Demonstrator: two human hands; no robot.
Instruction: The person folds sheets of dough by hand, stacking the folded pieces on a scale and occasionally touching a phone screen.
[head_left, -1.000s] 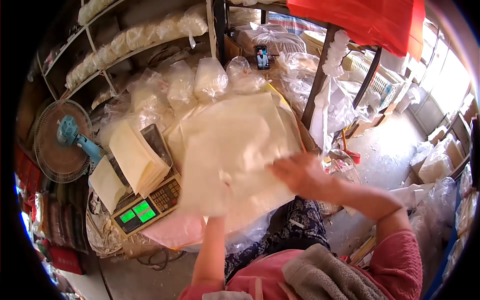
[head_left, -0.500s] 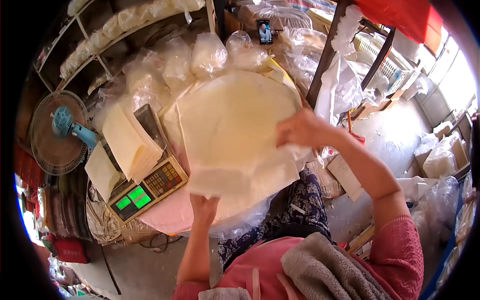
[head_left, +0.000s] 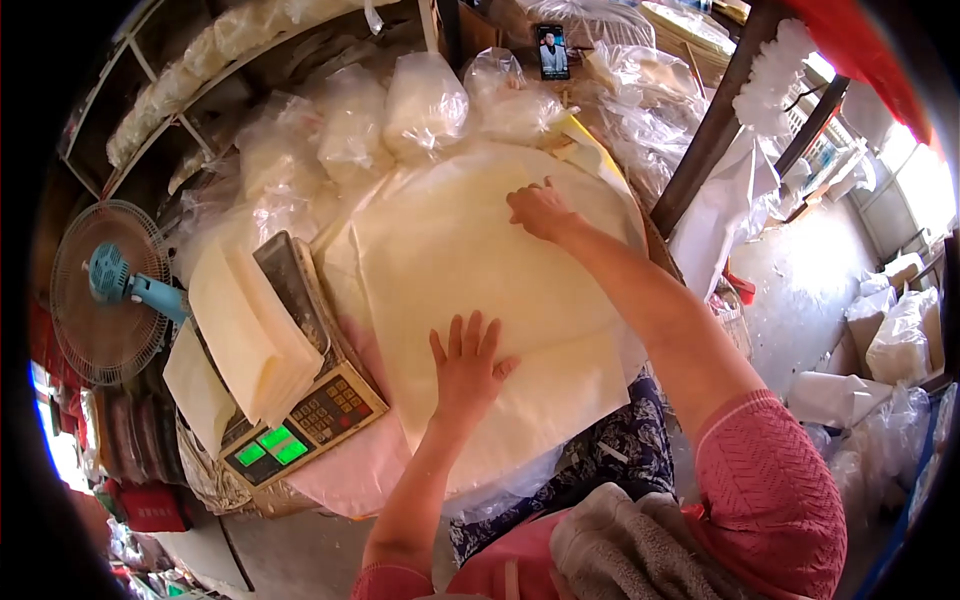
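A large, thin cream sheet (head_left: 450, 260) lies spread over the round work surface in front of me. My left hand (head_left: 468, 370) rests flat on its lower part with the fingers spread. Toward the sheet's upper right, my right hand (head_left: 540, 208) touches it with some fingers curled and others stretched out; nothing shows in that hand. To the left stands a digital scale (head_left: 325, 410) with green lit displays, and a folded stack of cream sheets (head_left: 245, 320) lies across its plate.
Filled clear plastic bags (head_left: 425, 100) line the far edge of the surface. A phone (head_left: 552, 52) stands behind them. At the left is a fan (head_left: 110, 275). A dark post (head_left: 715, 120) rises at the right, and wrapped bundles (head_left: 900, 335) lie farther right.
My left hand has let go of the sheet's near edge and moved up onto it, fingers spread. My right hand has moved up and left. The sheet now lies flatter.
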